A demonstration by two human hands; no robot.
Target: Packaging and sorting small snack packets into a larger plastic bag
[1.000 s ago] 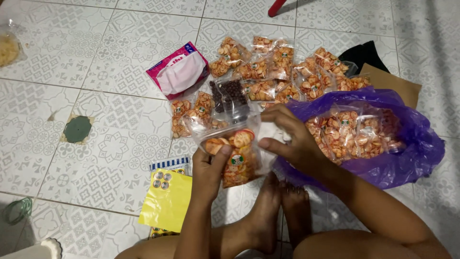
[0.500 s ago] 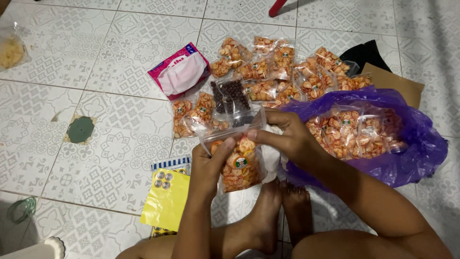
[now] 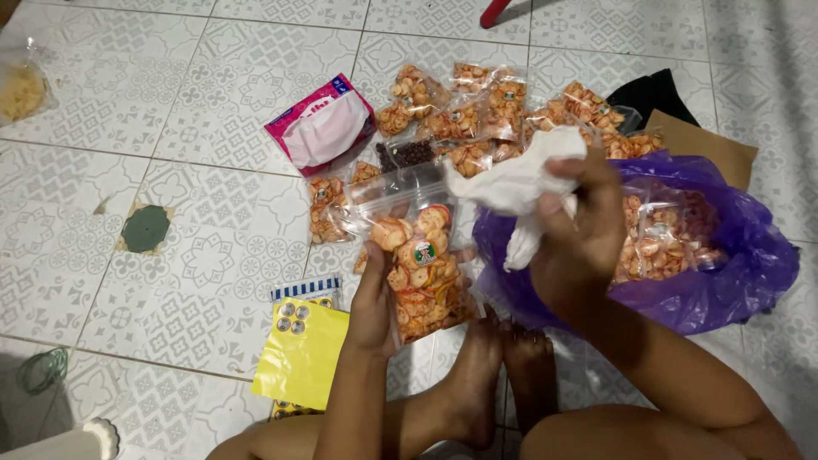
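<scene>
The left hand (image 3: 375, 294) is closed round the lower left edge of a clear snack bag (image 3: 419, 260), thumb and fingers pinching the plastic so the bag stands tilted above the tiled floor (image 3: 170, 128). The right hand (image 3: 579, 230) is curled tight on a crumpled white tissue (image 3: 520, 183), which it holds just beside the bag's open top, a loose end hanging down below the fingers.

The snack bag is full of round orange crackers, with a small round sticker on its front, and its empty upper part is see-through. Behind the bag lie many smaller sealed packets (image 3: 477, 111) of the same crackers, spread in a loose heap. To the right of the bag sits a purple plastic bag (image 3: 733, 255) holding more packets. Left of the heap lies a pink tissue pack (image 3: 322, 123), and below the snack bag's left side a yellow sheet (image 3: 302, 353) rests on the floor.
</scene>
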